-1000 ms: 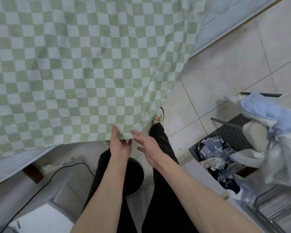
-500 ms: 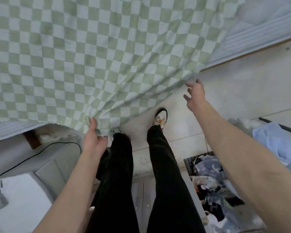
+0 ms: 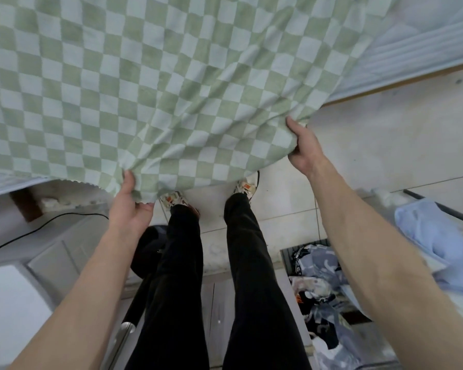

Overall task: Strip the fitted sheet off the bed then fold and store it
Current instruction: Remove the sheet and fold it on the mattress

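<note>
A green-and-white checked sheet (image 3: 155, 84) covers the upper part of the view and hangs off the bed's near edge toward me. My left hand (image 3: 130, 206) grips its scalloped lower edge at the left, thumb on top of the cloth. My right hand (image 3: 304, 148) grips the same edge farther right, where the fabric bunches into folds. The cloth sags slightly between the two hands. A pale striped mattress (image 3: 412, 49) shows bare at the upper right and a strip of it at the far left.
My legs in black trousers and pale shoes (image 3: 247, 186) stand on the tiled floor (image 3: 385, 145). A pile of patterned clothes (image 3: 318, 276) and a blue cloth (image 3: 439, 241) lie at the right. A black cable (image 3: 38, 229) and a white box (image 3: 8, 311) sit at the left.
My right hand, which was reaching with spread fingers, has taken hold of the sheet's edge at the right. My left hand keeps its grip, and the sheet edge is lifted wider between them.
</note>
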`<state>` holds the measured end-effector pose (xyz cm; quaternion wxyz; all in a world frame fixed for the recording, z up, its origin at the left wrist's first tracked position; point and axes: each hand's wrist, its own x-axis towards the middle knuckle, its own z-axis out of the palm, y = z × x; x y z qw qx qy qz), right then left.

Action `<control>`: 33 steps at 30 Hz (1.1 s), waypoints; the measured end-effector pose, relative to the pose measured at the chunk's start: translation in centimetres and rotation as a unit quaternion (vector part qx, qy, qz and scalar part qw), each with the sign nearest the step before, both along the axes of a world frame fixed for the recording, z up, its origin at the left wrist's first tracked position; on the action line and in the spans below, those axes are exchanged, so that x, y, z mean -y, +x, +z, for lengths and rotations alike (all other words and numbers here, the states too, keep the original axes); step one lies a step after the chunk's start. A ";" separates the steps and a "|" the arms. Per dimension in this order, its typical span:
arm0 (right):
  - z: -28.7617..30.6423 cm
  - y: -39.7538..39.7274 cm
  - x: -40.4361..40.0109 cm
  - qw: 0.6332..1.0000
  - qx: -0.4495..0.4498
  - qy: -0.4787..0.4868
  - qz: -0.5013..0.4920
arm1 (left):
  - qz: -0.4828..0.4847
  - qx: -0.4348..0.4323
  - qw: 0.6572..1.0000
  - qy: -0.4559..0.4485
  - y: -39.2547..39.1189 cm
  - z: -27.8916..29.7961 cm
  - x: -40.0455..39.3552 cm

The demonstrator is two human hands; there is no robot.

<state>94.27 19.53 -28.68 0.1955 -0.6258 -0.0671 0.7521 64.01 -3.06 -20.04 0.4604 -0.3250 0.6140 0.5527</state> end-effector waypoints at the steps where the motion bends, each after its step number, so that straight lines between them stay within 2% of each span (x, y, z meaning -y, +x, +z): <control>1: 0.7 0.5 0.4 1.000 0.001 0.010 0.009 | 0.004 -0.001 1.000 -0.004 0.0 0.1 -0.1; 5: 4.2 3.1 1.1 0.998 -0.020 0.051 -0.032 | 0.009 -0.006 1.000 -0.017 0.0 0.5 -0.8; 10: 6.2 2.8 0.2 0.982 -0.117 0.083 -0.126 | 0.013 -0.007 0.999 -0.047 0.5 -0.4 -1.3; 15: 5.2 -0.2 -0.8 0.934 -0.259 0.053 -0.240 | 0.019 -0.016 0.996 -0.084 0.7 -0.8 -1.6; 17: 4.6 -1.4 -1.1 0.938 -0.240 0.028 -0.247 | 0.027 -0.017 0.996 -0.086 0.7 -0.7 -1.7; 21: 4.3 -4.0 -0.9 0.976 -0.133 -0.016 -0.170 | 0.041 -0.014 0.995 -0.086 0.7 0.0 -2.1; 27: 4.5 -4.6 0.3 0.967 -0.088 -0.014 -0.237 | 0.051 0.000 0.995 -0.083 0.7 0.2 -2.8; 30: 4.7 -3.2 0.9 0.977 -0.044 -0.018 -0.209 | 0.058 -0.001 0.995 -0.086 0.6 0.0 -3.2; 33: 5.2 -0.9 1.7 0.977 0.082 -0.037 -0.192 | 0.062 -0.014 0.992 -0.109 0.5 -0.1 -3.3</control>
